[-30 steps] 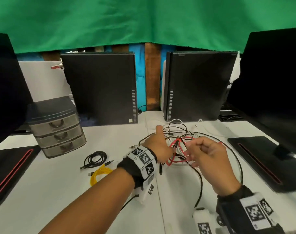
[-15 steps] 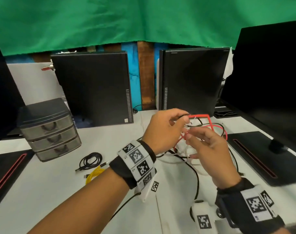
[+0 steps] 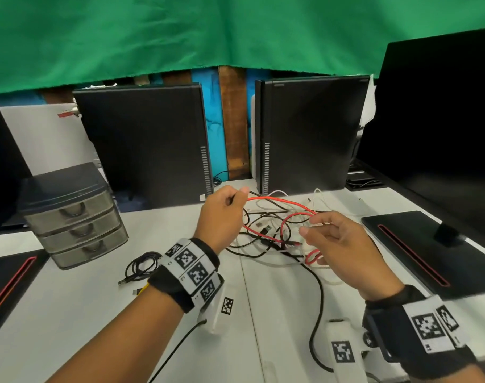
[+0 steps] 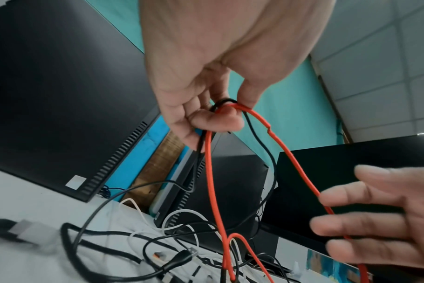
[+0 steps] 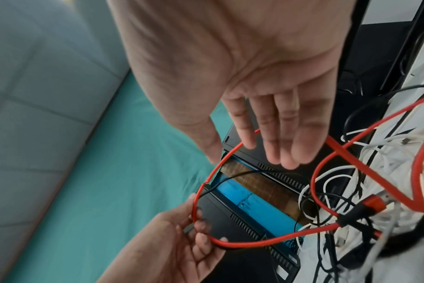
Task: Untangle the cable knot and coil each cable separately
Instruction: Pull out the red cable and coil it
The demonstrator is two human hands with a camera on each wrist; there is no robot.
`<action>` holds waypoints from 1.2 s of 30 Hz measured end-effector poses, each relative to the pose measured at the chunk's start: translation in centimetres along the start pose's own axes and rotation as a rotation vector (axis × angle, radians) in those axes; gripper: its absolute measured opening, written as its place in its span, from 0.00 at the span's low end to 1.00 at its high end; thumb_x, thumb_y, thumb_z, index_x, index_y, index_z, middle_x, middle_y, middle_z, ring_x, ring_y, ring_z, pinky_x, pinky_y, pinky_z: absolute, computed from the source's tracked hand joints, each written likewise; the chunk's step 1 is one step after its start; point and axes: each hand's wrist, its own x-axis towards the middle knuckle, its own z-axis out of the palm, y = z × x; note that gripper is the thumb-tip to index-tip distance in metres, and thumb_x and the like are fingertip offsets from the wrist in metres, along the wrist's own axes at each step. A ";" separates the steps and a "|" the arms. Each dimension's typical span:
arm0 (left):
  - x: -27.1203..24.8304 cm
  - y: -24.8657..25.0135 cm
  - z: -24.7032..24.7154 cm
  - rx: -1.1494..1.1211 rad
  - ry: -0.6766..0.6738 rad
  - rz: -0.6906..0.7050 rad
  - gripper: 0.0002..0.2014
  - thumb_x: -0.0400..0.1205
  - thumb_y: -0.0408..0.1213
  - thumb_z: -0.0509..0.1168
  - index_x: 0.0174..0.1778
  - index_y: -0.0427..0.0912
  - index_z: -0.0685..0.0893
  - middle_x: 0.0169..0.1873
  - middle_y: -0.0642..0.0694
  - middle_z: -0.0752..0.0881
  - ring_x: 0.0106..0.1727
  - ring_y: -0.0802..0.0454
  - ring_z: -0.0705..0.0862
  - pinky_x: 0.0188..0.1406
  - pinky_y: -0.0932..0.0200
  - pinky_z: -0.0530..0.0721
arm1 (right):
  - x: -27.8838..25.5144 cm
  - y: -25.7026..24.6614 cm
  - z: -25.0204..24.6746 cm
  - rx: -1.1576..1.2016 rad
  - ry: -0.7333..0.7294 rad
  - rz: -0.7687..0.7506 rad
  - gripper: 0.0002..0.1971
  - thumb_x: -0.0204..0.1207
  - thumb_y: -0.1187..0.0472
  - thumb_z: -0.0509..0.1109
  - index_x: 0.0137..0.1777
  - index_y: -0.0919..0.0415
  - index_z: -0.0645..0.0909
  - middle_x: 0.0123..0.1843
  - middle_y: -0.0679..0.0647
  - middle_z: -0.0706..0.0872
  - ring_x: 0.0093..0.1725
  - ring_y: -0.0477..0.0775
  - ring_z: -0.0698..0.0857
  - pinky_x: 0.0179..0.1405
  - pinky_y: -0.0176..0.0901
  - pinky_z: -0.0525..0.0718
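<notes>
The cable knot [image 3: 277,233] is a loose tangle of red, black and white cables lying on the white table [image 3: 83,313], in front of two black computer towers and between the two hands. The red cable [image 3: 280,201] is a flat strand that rises out of the pile in a long loop; a thin black cable [image 4: 262,145] rises with it. White cables [image 3: 316,197] and USB plugs lie slack in the heap.

To the left of the knot, well apart from it, a coiled black cable [image 3: 141,265] lies on the table beside a coiled yellow cable [image 3: 144,287], most of which is hidden behind the left wrist. A grey three-drawer organiser [image 3: 75,217] stands further left. A black monitor stand [image 3: 418,244] sits just right of the knot.

The left hand [image 3: 222,214] is raised above the table, its fingers curled, pinching the top of the red loop together with the black cable. The right hand [image 3: 343,247] hovers over the right side of the tangle with its fingers straight and relaxed; the red cable runs just behind the fingertips [image 5: 249,145], though motion blur makes it unclear whether they touch it.
</notes>
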 end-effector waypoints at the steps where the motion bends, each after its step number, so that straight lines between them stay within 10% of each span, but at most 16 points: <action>1: 0.1 -0.3 -0.1 -0.014 0.012 -0.013 0.20 0.87 0.50 0.60 0.44 0.34 0.81 0.34 0.46 0.77 0.38 0.48 0.79 0.49 0.42 0.87 | 0.1 0.2 0.1 -0.019 0.015 0.006 0.16 0.77 0.50 0.76 0.61 0.48 0.79 0.49 0.46 0.92 0.46 0.45 0.90 0.35 0.40 0.86; 11: -0.2 -1.3 0.5 -0.053 0.006 -0.032 0.19 0.88 0.50 0.57 0.41 0.38 0.79 0.33 0.44 0.78 0.35 0.50 0.78 0.41 0.52 0.84 | 0.6 2.3 0.3 -0.168 0.017 0.087 0.41 0.72 0.45 0.79 0.79 0.33 0.58 0.49 0.46 0.92 0.56 0.50 0.88 0.63 0.65 0.85; 16: 0.0 -1.3 0.3 -0.116 0.080 -0.113 0.17 0.90 0.47 0.55 0.41 0.41 0.77 0.34 0.43 0.77 0.33 0.53 0.78 0.27 0.67 0.82 | -0.2 0.2 0.0 -0.197 0.102 -0.034 0.45 0.77 0.50 0.77 0.83 0.28 0.49 0.74 0.47 0.80 0.53 0.44 0.86 0.32 0.25 0.81; 18: 0.3 -1.0 0.4 -0.161 0.133 -0.186 0.16 0.90 0.47 0.55 0.42 0.42 0.77 0.35 0.43 0.74 0.35 0.54 0.76 0.23 0.70 0.79 | -0.4 -0.4 -0.2 -0.172 0.134 -0.104 0.46 0.77 0.51 0.77 0.84 0.29 0.49 0.76 0.45 0.77 0.58 0.45 0.85 0.35 0.24 0.80; 22: 0.2 -1.0 0.8 -0.152 -0.004 -0.238 0.16 0.89 0.47 0.58 0.43 0.40 0.82 0.39 0.43 0.78 0.40 0.52 0.79 0.34 0.58 0.84 | -0.6 -1.1 -0.1 0.332 0.178 -0.111 0.41 0.72 0.50 0.80 0.83 0.38 0.63 0.77 0.45 0.77 0.68 0.47 0.84 0.62 0.54 0.87; 28: -1.0 -4.0 0.9 0.124 -0.121 -0.227 0.23 0.86 0.52 0.63 0.36 0.35 0.84 0.25 0.49 0.76 0.30 0.51 0.74 0.41 0.53 0.76 | 0.1 -1.7 -2.3 1.062 0.197 0.128 0.20 0.84 0.43 0.63 0.59 0.60 0.83 0.61 0.54 0.91 0.63 0.54 0.89 0.65 0.53 0.84; 32: -1.4 -3.2 0.5 -0.034 -0.133 -0.218 0.20 0.79 0.61 0.68 0.43 0.46 0.83 0.35 0.53 0.86 0.40 0.52 0.85 0.48 0.53 0.85 | 0.2 -1.7 -2.5 0.909 0.170 0.190 0.17 0.85 0.45 0.63 0.46 0.58 0.83 0.48 0.54 0.91 0.49 0.53 0.93 0.44 0.46 0.90; 36: -2.1 -1.8 0.3 -0.152 -0.184 -0.117 0.14 0.75 0.42 0.78 0.53 0.47 0.83 0.43 0.50 0.92 0.43 0.56 0.91 0.40 0.66 0.88 | -0.7 -2.0 -0.6 0.459 0.002 0.175 0.17 0.83 0.46 0.66 0.51 0.60 0.87 0.50 0.57 0.93 0.48 0.57 0.93 0.49 0.54 0.86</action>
